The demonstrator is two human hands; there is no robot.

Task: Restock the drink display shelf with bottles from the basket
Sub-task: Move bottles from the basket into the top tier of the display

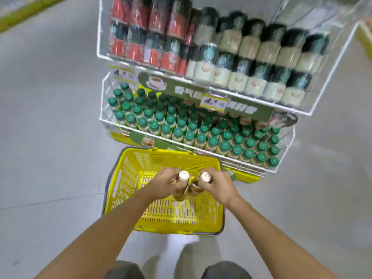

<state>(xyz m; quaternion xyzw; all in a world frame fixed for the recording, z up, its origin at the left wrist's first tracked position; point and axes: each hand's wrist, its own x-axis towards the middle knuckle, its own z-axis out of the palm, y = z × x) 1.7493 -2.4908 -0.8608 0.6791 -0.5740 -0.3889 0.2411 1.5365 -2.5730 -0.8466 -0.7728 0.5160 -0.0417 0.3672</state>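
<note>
A yellow plastic basket stands on the floor in front of a white wire display shelf. Above the basket, my left hand grips a brown drink bottle with a white cap. My right hand grips a second brown bottle with a white cap right beside it. The two bottles nearly touch. The shelf's lower tier holds several rows of green-capped bottles, with a few brown-capped bottles farther back.
The upper tier holds red-labelled bottles at left and cream-labelled, dark-capped bottles at right. A green sign with a yellow price tag hangs between the tiers. Grey floor surrounds the shelf. My knees show at the bottom edge.
</note>
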